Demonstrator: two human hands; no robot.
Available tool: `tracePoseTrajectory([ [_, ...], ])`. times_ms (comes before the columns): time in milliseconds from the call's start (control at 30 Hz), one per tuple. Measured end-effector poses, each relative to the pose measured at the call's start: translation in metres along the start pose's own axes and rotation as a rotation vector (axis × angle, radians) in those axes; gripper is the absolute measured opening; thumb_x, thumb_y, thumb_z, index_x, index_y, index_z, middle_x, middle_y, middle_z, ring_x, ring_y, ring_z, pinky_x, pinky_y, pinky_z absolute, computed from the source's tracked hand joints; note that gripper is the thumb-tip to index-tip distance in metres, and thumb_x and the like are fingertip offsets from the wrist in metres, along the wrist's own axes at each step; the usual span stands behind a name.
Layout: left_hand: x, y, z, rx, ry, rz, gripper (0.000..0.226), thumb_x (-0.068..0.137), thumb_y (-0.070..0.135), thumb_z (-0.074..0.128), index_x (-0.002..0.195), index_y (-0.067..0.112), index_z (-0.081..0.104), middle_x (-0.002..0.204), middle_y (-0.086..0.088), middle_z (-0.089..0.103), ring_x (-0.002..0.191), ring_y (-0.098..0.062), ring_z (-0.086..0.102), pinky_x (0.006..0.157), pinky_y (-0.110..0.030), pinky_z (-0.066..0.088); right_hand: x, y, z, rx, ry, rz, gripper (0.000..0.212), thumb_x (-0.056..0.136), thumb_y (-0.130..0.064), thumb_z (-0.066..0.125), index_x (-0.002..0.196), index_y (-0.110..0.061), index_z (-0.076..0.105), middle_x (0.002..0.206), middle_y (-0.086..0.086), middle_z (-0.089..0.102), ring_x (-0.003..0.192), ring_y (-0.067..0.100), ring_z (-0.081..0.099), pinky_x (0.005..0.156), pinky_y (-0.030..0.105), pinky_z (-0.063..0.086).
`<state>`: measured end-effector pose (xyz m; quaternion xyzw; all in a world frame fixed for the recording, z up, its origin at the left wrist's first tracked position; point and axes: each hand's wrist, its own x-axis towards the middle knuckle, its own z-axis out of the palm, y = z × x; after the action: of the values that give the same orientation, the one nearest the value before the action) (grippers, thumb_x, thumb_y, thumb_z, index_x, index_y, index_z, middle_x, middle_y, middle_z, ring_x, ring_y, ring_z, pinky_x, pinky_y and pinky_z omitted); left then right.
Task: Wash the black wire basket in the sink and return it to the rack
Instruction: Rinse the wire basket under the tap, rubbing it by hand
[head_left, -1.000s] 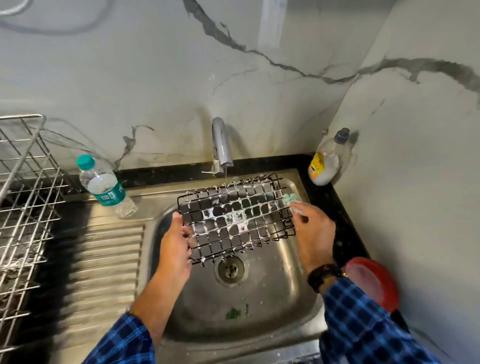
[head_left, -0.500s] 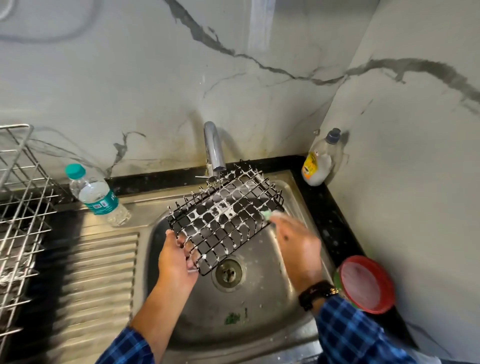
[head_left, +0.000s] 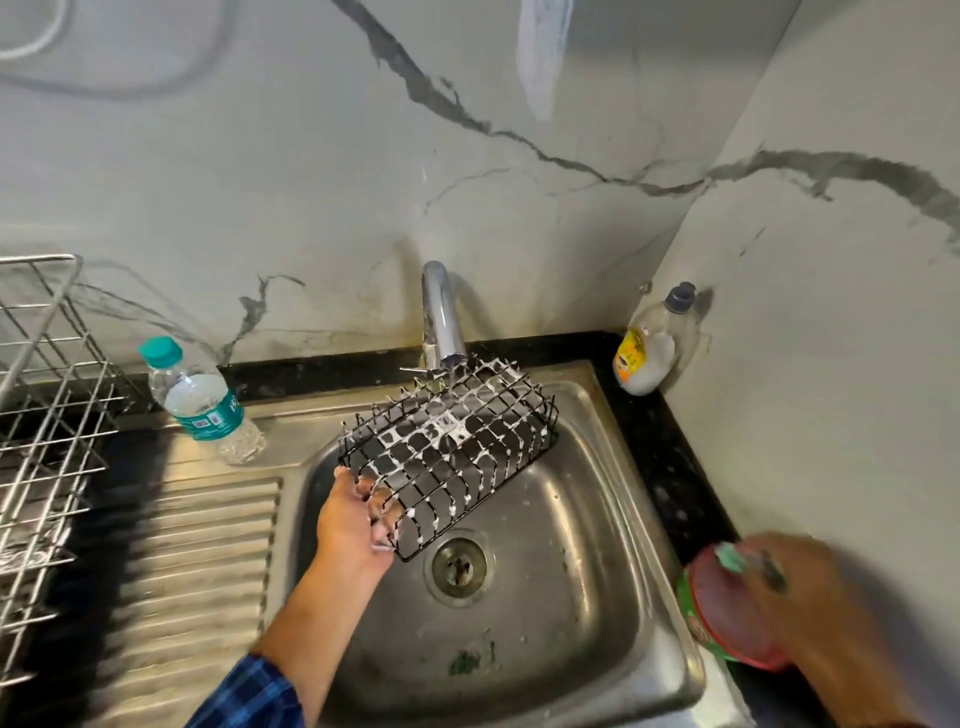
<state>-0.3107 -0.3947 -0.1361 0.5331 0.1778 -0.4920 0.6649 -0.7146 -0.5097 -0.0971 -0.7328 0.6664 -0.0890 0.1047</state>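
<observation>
Soapy black wire basket (head_left: 457, 452) is gripped by left hand (head_left: 353, 525) under chrome tap (head_left: 441, 317), over steel sink (head_left: 571, 597); grip of blurred right hand (head_left: 821, 608) cannot be told.

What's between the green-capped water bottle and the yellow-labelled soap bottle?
The head view shows the curved chrome tap and, under it, the soapy black wire basket gripped by the left hand.

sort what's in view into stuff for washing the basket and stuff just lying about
In the job: black wire basket, soapy, under the tap; left hand gripping it; right hand with green scrub pad at red tub; sink; wire rack.
Lying about: water bottle; yellow-labelled bottle.
</observation>
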Motion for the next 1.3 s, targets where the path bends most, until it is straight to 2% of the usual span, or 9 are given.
tracePoseTrajectory([
  [167, 0.017, 0.007, 0.030, 0.093, -0.013, -0.017, 0.054, 0.102, 0.057, 0.036, 0.061, 0.023, 0.044, 0.047, 0.005, 0.034, 0.040, -0.014, 0.027, 0.048, -0.031, 0.019, -0.011, 0.006, 0.018, -0.025, -0.306, 0.119, 0.032, 0.076, -0.009, 0.079, 0.108, -0.012, 0.075, 0.115, 0.017, 0.069, 0.102, 0.036, 0.067, 0.091, 0.042, 0.050],
  [300, 0.024, 0.010, 0.051, 0.175, -0.049, -0.029, 0.050, 0.102, 0.054, 0.039, 0.063, 0.024, 0.044, 0.048, 0.005, 0.033, 0.037, -0.012, 0.025, 0.044, -0.028, 0.016, -0.006, -0.071, 0.014, 0.081, 0.021, -0.131, 0.029, 0.089, -0.022, 0.068, 0.118, -0.022, 0.070, 0.123, 0.003, 0.069, 0.109, 0.026, 0.067, 0.093, 0.040, 0.052],
  [500, 0.012, 0.002, 0.059, 0.301, -0.078, -0.061, 0.042, 0.100, 0.052, 0.048, 0.077, 0.018, 0.057, 0.050, 0.004, 0.043, 0.036, -0.011, 0.035, 0.032, -0.019, 0.027, 0.045, -0.232, 0.062, -0.124, -0.131, -0.482, 0.067, 0.101, -0.059, 0.018, 0.157, -0.028, -0.002, 0.164, 0.010, -0.012, 0.151, 0.031, -0.010, 0.120, 0.059, -0.001],
  [667, 0.005, 0.001, 0.051, 0.234, -0.129, -0.003, 0.043, 0.105, 0.037, 0.039, 0.135, 0.013, 0.058, 0.131, -0.015, 0.064, 0.117, -0.032, 0.063, 0.094, -0.046, 0.052, 0.009, -0.294, 0.094, -0.177, -0.264, -0.980, 0.059, 0.104, -0.048, 0.019, 0.159, -0.028, 0.011, 0.167, 0.005, -0.004, 0.154, 0.028, 0.000, 0.118, 0.064, 0.004],
  [767, 0.014, 0.011, 0.033, 0.205, -0.102, -0.013, 0.042, 0.102, 0.046, 0.045, 0.111, 0.012, 0.069, 0.088, -0.008, 0.074, 0.066, -0.019, 0.068, 0.054, -0.028, 0.051, 0.026, -0.281, 0.097, -0.162, -0.228, -0.974, 0.061, 0.104, -0.051, 0.016, 0.159, -0.027, 0.002, 0.166, 0.002, -0.004, 0.154, 0.022, -0.003, 0.122, 0.055, 0.004],
  [867, 0.019, 0.024, 0.016, 0.288, -0.040, -0.080, 0.043, 0.100, 0.050, 0.046, 0.079, 0.014, 0.054, 0.063, -0.004, 0.044, 0.045, -0.014, 0.035, 0.028, -0.016, 0.026, 0.064, -0.247, 0.097, -0.202, -0.200, -0.638, 0.066, 0.101, -0.057, 0.009, 0.158, -0.026, -0.001, 0.165, 0.007, -0.006, 0.153, 0.028, -0.001, 0.122, 0.058, 0.009],
  [967, 0.021, 0.024, 0.012, 0.314, -0.053, -0.082, 0.044, 0.099, 0.052, 0.046, 0.077, 0.014, 0.050, 0.065, -0.004, 0.043, 0.050, -0.016, 0.037, 0.035, -0.019, 0.032, 0.058, -0.254, 0.097, -0.199, -0.211, -0.450, 0.073, 0.098, -0.060, 0.007, 0.158, -0.020, -0.001, 0.164, 0.017, -0.010, 0.151, 0.038, -0.003, 0.118, 0.065, 0.009],
  [1167, 0.016, 0.018, 0.005, 0.232, -0.088, -0.136, 0.046, 0.100, 0.050, 0.046, 0.080, 0.011, 0.057, 0.056, -0.002, 0.052, 0.035, -0.011, 0.046, 0.030, -0.013, 0.032, 0.001, -0.294, 0.102, -0.139, -0.239, -0.896, 0.065, 0.103, -0.052, 0.015, 0.159, -0.021, 0.003, 0.166, 0.003, -0.003, 0.153, 0.027, -0.002, 0.121, 0.059, 0.007],
  [1300, 0.010, 0.033, -0.017, 0.276, -0.037, -0.101, 0.045, 0.098, 0.053, 0.045, 0.074, 0.016, 0.047, 0.059, 0.000, 0.037, 0.046, -0.012, 0.030, 0.033, -0.019, 0.021, 0.041, -0.250, 0.102, -0.148, -0.231, -0.531, 0.069, 0.099, -0.059, 0.007, 0.157, -0.024, -0.006, 0.165, 0.006, -0.010, 0.152, 0.028, -0.009, 0.121, 0.061, 0.010],
])
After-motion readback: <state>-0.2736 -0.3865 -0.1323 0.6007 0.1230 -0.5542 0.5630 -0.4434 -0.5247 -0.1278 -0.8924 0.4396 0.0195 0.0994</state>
